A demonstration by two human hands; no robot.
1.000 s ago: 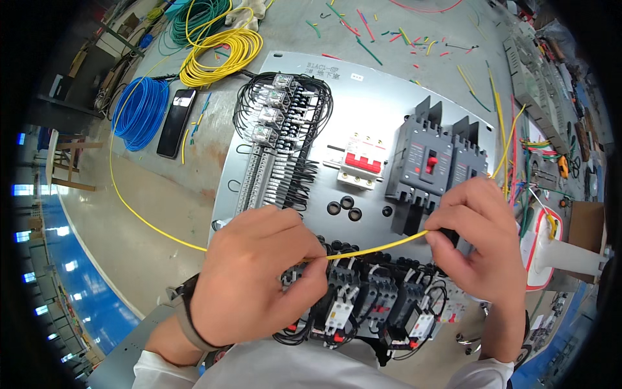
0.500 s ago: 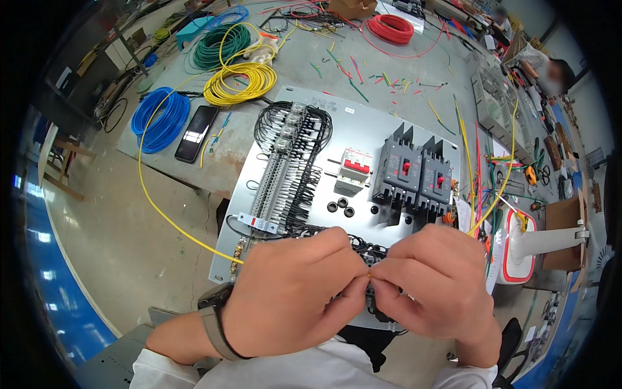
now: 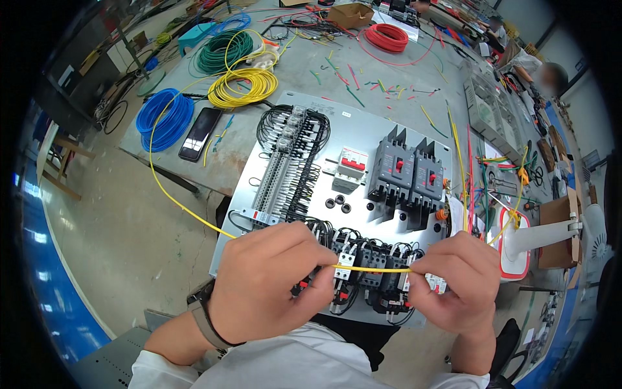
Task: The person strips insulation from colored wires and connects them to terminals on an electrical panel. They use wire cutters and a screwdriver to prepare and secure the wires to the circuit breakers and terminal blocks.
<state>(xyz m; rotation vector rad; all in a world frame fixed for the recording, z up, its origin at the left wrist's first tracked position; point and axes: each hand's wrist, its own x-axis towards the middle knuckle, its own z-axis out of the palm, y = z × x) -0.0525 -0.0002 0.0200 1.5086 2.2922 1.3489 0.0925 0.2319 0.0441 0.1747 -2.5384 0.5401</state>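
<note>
A yellow wire (image 3: 372,269) runs nearly level between my two hands. My left hand (image 3: 269,282) pinches it between thumb and forefinger, and the wire trails from behind this hand up to a yellow coil (image 3: 243,87). My right hand (image 3: 459,275) pinches the wire a short span away. Under the hands lies a metal mounting plate (image 3: 304,188). It carries a row of terminal blocks (image 3: 272,185), a small breaker with red levers (image 3: 352,165), two large dark breakers (image 3: 396,165) and contactors (image 3: 374,271) along the near edge. My hands partly cover the near edge.
Blue (image 3: 164,120), green (image 3: 223,50) and red (image 3: 387,37) wire coils lie on the grey table (image 3: 311,84) with coloured scraps. A phone (image 3: 199,134) lies near the left edge. A white-and-red fan (image 3: 518,246) and a cardboard box (image 3: 558,227) stand at right. People sit at far right.
My hands have moved apart, from touching fingertips to a span with the yellow wire stretched between them. The contactors behind them now show.
</note>
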